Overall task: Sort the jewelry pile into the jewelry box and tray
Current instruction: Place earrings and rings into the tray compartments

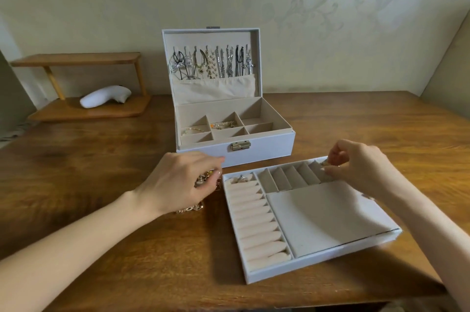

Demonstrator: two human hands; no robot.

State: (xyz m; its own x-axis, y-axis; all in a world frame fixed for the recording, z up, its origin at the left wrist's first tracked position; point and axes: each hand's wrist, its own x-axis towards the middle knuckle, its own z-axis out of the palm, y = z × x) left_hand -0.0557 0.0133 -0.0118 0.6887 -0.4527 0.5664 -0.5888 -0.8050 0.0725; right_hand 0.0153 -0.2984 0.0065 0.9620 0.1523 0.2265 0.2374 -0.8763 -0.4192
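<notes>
Grip of the right hand (356,166) pinches a small gold piece (325,163) at the far-right slot of the tray (318,255). Beside it, the left hand (183,182) curls its grip into the jewelry pile (195,207) on the worktop (101,159), before the open jewelry box (254,149).

Behind everything, a pale cream papered wall (330,19) with faint embossed leaf scrolls toward the upper right. Below it, a broad brown wooden tabletop (89,159), strongly grained, darker at left. At back left on it, a small two-tier honey-coloured wooden shelf (76,60); on the lower board, a smooth white curved object (105,96) lying on its side. At far right, a plain beige slanting panel (452,70). Soft, even light, shadows faint.
</notes>
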